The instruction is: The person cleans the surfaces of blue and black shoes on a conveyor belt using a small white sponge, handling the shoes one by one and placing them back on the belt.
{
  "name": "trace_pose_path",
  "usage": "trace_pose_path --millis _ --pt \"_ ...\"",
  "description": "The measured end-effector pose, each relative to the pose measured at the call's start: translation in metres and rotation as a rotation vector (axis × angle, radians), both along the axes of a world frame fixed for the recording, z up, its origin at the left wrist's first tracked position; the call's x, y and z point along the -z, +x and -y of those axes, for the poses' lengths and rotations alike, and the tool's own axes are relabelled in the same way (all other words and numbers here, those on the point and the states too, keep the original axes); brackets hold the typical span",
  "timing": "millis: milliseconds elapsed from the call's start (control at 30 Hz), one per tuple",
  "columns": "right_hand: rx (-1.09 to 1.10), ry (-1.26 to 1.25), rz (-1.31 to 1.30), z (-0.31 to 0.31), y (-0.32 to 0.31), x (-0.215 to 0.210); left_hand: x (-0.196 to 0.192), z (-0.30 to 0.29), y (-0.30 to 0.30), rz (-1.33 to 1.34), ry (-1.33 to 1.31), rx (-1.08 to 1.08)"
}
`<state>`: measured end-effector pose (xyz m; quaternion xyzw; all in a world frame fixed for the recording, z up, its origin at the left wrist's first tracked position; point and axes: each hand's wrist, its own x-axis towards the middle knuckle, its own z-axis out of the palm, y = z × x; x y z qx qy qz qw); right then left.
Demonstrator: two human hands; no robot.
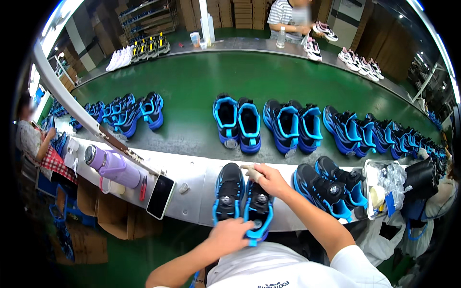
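A pair of black sneakers with blue trim lies on the metal ledge before me, toes pointing away. Of the two, the left sneaker (229, 188) is beside the right sneaker (258, 204), nearly touching it. My right hand (267, 179) is closed over the toe of the right sneaker, with a pale wrapping on one finger. At the heel end, my left hand (231, 235) has its fingers bent over the right sneaker's collar; its palm hides part of the left sneaker's heel. Both sneakers have a round dial on the tongue.
Another black-blue pair (322, 189) lies to the right, beside a tray (369, 192) of small plastic items. A phone (161, 197), red cutter (143, 188) and purple bottle (113, 165) lie left. Sneakers line the green conveyor belt (187, 91). Co-workers (288, 19) are at the far side and left.
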<state>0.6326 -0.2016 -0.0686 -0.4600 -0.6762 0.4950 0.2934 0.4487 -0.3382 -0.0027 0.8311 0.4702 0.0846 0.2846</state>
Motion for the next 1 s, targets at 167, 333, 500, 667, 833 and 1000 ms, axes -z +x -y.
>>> trace_pose_path --millis 167,333,500,667,833,1000 --pt "0.072 -0.114 -0.183 0.005 0.042 -0.020 -0.071 -0.065 -0.049 -0.098 -0.132 -0.026" --pt "0.107 -0.083 -0.123 -0.006 0.049 -0.023 -0.059 -0.161 -0.092 -0.300 0.327 -0.138" --pt "0.085 0.058 0.060 -0.027 0.034 -0.029 -0.013 -0.248 -0.102 -0.264 0.976 -0.528" --pt "0.101 0.197 0.246 -0.066 0.012 -0.029 0.022 -0.252 -0.033 0.201 0.556 -0.219" --pt "0.062 0.184 0.397 -0.106 0.006 0.016 0.047 -0.260 -0.007 -0.061 0.127 -0.389" --pt "0.075 0.191 0.396 -0.101 0.012 0.006 0.029 -0.222 -0.067 -0.384 0.616 -0.617"
